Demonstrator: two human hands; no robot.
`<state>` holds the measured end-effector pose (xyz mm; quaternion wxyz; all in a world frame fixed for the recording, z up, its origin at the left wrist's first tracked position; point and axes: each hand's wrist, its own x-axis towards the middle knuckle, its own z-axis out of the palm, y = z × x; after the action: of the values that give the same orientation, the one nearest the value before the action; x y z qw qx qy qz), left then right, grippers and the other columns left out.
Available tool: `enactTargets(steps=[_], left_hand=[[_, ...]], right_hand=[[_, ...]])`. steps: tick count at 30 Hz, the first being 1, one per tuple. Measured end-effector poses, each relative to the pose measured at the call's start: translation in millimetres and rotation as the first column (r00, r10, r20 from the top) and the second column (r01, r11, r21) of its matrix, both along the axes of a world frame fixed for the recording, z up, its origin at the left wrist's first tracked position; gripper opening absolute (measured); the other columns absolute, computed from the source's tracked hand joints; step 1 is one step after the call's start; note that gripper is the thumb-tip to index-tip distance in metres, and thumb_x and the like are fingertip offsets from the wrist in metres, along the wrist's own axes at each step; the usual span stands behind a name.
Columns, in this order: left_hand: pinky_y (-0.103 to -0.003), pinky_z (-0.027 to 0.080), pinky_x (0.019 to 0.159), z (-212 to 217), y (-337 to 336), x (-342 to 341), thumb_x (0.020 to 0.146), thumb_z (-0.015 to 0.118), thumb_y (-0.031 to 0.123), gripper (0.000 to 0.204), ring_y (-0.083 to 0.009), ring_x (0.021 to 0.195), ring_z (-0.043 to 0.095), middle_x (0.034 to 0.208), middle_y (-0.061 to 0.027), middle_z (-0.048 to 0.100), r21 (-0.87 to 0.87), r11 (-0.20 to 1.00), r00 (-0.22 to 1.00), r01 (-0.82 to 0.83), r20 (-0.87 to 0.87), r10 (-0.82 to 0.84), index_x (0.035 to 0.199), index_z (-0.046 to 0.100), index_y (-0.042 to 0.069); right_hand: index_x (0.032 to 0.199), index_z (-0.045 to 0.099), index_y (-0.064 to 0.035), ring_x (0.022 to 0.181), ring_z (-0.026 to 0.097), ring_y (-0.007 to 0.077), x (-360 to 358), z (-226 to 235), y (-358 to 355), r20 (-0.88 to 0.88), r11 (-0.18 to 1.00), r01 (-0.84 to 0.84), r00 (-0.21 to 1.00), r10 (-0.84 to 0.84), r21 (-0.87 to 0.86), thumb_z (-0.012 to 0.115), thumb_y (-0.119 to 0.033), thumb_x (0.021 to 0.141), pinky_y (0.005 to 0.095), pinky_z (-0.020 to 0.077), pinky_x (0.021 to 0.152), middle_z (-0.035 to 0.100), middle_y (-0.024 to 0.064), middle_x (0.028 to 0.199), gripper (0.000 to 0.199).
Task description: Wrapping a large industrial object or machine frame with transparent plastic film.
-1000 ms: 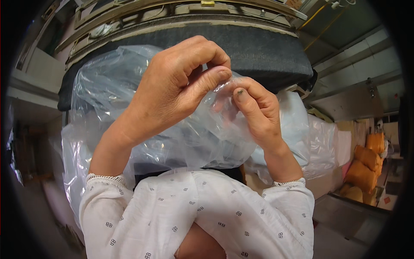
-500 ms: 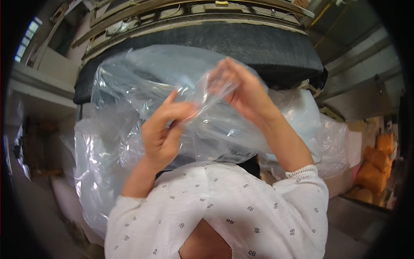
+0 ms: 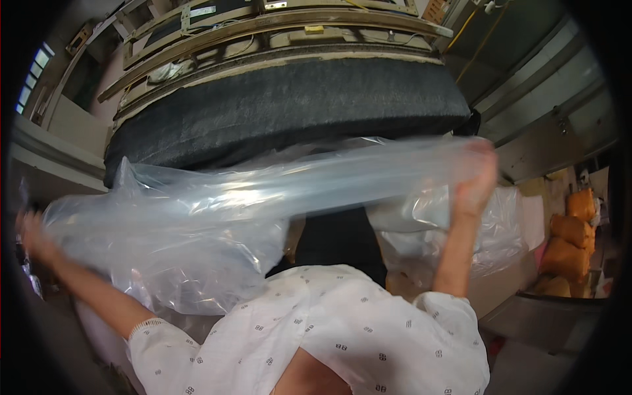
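Observation:
A large clear plastic sheet (image 3: 263, 191) is pulled wide across the front of me, drawn into a long band between my two hands. At its far left end my left hand (image 3: 36, 240), smeared by motion, grips the edge of the film. My right hand (image 3: 475, 172) is closed round the other end, its fingers partly behind the plastic and blurred. Loose crumpled folds hang below the band on the left, over my lap side. Whether the film is a single sheet or a bag cannot be told.
Beyond the plastic lies a dark padded table edge (image 3: 289, 99), with a wooden and metal frame (image 3: 283, 33) behind it. More clear plastic (image 3: 503, 230) is bunched at my right. Orange bundles (image 3: 569, 240) are stacked farther right. My dark-clothed legs (image 3: 339, 240) show below.
My hands have moved from close together at the centre to far apart, left and right. The plastic has gone from a billowing heap to a stretched band, lower and nearer me.

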<state>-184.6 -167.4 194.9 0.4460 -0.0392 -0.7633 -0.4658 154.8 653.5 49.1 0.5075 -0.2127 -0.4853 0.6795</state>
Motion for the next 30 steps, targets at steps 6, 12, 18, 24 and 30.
enactTargets(steps=[6, 12, 18, 24, 30], left_hand=[[-0.027, 0.042, 0.074, -192.8, 261.5, -107.2, 0.09, 0.047, 0.016, 0.016, -0.0158, 0.083, 0.053, 0.087, -0.0054, 0.055, -0.196, 0.956, 0.965, 0.217, 0.19, -0.18, 0.094, 0.055, 0.002], [-0.028, 0.043, 0.075, -218.8, 286.1, -80.3, 0.089, 0.048, 0.017, 0.018, -0.0168, 0.08, 0.054, 0.085, -0.0081, 0.057, -0.347, 0.895, 0.921, 0.281, 0.359, -0.15, 0.094, 0.053, 0.001], [-0.03, 0.042, 0.081, -251.9, 80.1, -105.1, 0.091, 0.044, 0.021, 0.023, -0.0202, 0.088, 0.055, 0.094, -0.0102, 0.057, -0.538, 0.832, 0.909, 0.134, 0.4, 0.112, 0.1, 0.052, 0.001], [-0.032, 0.042, 0.08, -255.8, 11.0, -152.2, 0.091, 0.041, 0.022, 0.025, -0.0265, 0.089, 0.056, 0.095, -0.014, 0.056, -0.709, 0.702, 0.887, 0.067, 0.365, 0.284, 0.102, 0.049, 0.001], [-0.032, 0.042, 0.083, -240.6, -23.8, -243.5, 0.088, 0.045, 0.034, 0.038, -0.0281, 0.093, 0.056, 0.102, -0.0156, 0.059, -0.74, 0.672, 0.768, 0.034, 0.449, 0.456, 0.106, 0.055, 0.003]], right_hand=[[0.092, 0.057, 0.0006, 0.091, 0.053, 0.0258, 112.6, 161.7, 135.3, -0.105, 0.473, 0.314, 0.903, -0.416, 0.823, 0.043, -0.015, 0.079, 0.0384, 0.0413, 0.088, 0.056, 0.0123, 0.092, 0.025], [0.136, 0.024, -0.0026, 0.127, 0.027, 0.0336, -56.9, 71.8, 208.6, 0.056, 0.012, -0.124, 0.36, -0.931, 0.992, 0.029, -0.035, 0.094, 0.0399, 0.0197, 0.105, 0.037, 0.0214, 0.132, 0.053], [0.132, 0.034, -0.0044, 0.128, 0.024, 0.0361, -81.4, -71.0, 288.4, 0.66, 0.61, -0.253, 0.246, -0.71, 0.751, 0.039, -0.053, 0.085, 0.0406, 0.0206, 0.105, 0.026, 0.0208, 0.139, 0.068], [0.123, 0.046, -0.0065, 0.119, 0.037, 0.0348, -108.5, -12.8, 203.0, 0.452, 0.285, -0.483, 0.273, -0.849, 0.828, 0.044, -0.04, 0.086, 0.0409, 0.0344, 0.094, 0.038, 0.0139, 0.132, 0.05], [0.113, 0.055, -0.0092, 0.115, 0.041, 0.0334, -147.9, 0.7, 235.5, 0.947, 0.741, -0.626, -0.01, -0.321, 0.244, 0.038, -0.038, 0.09, 0.0366, 0.0357, 0.093, 0.05, 0.0115, 0.122, 0.041]])
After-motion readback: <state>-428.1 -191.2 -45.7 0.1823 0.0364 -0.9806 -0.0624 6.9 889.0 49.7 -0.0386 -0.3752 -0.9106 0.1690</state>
